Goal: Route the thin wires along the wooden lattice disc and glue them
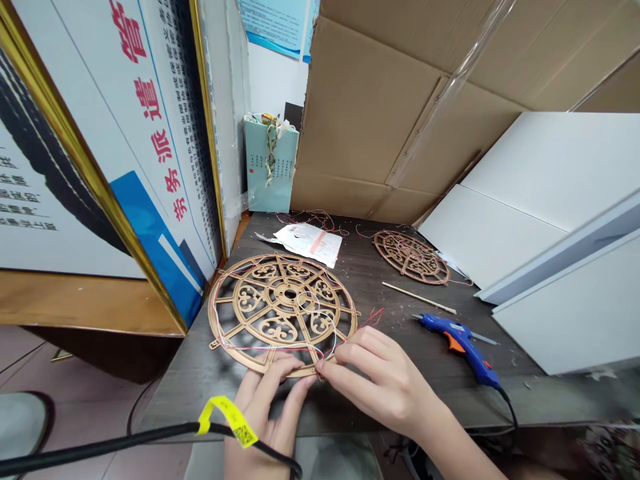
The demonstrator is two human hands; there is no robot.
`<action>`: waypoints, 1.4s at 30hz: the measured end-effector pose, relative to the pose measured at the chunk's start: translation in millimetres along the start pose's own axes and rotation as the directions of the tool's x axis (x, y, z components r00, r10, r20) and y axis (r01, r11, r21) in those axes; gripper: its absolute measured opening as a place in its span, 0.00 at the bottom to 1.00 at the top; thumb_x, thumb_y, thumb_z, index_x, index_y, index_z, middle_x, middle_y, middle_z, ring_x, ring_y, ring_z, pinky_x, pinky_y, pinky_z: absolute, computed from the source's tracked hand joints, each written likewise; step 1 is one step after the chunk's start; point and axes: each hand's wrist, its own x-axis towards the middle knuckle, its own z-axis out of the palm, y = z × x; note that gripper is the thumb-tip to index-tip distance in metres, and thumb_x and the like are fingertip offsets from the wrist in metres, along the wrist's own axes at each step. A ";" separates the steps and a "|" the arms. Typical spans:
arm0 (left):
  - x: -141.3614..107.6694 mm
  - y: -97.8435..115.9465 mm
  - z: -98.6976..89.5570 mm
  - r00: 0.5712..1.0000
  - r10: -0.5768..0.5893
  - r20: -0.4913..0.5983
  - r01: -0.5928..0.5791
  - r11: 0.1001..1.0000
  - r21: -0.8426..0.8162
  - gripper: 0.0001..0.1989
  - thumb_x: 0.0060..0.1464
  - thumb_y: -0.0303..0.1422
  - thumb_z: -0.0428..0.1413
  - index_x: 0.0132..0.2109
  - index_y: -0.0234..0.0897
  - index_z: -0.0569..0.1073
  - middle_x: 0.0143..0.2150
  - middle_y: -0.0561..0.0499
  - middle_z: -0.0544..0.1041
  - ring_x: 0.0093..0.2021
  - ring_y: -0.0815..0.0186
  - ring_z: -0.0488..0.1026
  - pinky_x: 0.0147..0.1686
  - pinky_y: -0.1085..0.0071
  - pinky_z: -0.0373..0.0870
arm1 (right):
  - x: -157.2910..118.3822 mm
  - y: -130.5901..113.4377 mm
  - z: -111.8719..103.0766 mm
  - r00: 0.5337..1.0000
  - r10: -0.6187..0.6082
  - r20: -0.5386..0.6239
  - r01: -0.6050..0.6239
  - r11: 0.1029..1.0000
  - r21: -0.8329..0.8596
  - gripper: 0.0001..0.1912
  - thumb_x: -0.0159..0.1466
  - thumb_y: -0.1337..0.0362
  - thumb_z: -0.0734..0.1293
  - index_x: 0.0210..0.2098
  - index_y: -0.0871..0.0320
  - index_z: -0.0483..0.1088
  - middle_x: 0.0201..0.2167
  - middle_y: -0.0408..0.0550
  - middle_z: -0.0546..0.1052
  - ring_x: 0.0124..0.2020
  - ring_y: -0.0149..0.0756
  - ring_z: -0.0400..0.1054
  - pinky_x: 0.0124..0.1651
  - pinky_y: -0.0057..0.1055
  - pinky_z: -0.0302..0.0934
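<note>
A round fretwork wooden disc [250, 315] with spokes and cut-out scrolls is tilted up above the dark table, its near rim in my hands. My left hand [273, 400] grips that rim from below, thumb and fingers closed on it. Close beside it, my right hand [383, 380] pinches at the rim where thin red and white wires [334, 333] run; the fingertips seem to hold the wire. The wires follow the rim on the left and loop over the openwork near the centre. Red wire ends stick out above my right hand.
A blue glue gun [463, 340] with a cord lies to the right, near a thin wooden stick [419, 298]. Behind are a second wired disc [413, 257], a white paper [313, 243] and a paper bag [271, 167]. A black cable [125, 437] with a yellow tag crosses the lower left.
</note>
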 end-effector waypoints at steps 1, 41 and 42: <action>0.4 1.0 -0.2 1.000 -0.001 -0.005 0.001 1.000 -0.014 0.05 0.66 0.34 0.59 0.47 0.44 0.76 0.46 0.53 0.80 0.48 0.69 0.80 0.50 0.78 0.77 | -0.9 0.5 1.5 1.000 -0.003 -0.013 0.003 1.000 0.001 0.07 0.71 0.73 0.67 0.47 0.65 0.75 0.34 0.50 0.77 0.35 0.35 0.66 0.38 0.35 0.62; 30.1 -2.6 -10.6 0.851 0.499 0.165 -0.516 0.852 0.087 0.19 0.59 0.13 0.57 0.57 0.27 0.71 0.49 0.39 0.76 0.51 0.59 0.70 0.53 0.61 0.70 | 8.4 2.2 11.2 0.980 0.114 -0.164 -0.099 0.990 0.099 0.04 0.67 0.73 0.70 0.42 0.61 0.73 0.34 0.48 0.77 0.37 0.35 0.65 0.40 0.35 0.60; 29.6 -2.9 -9.2 0.850 0.502 0.162 -0.521 0.848 0.103 0.19 0.59 0.13 0.57 0.56 0.27 0.71 0.49 0.39 0.77 0.51 0.59 0.71 0.52 0.61 0.70 | 8.4 3.4 10.5 0.984 0.097 -0.150 -0.086 0.993 0.075 0.04 0.68 0.74 0.69 0.41 0.61 0.73 0.34 0.48 0.77 0.37 0.35 0.65 0.40 0.35 0.60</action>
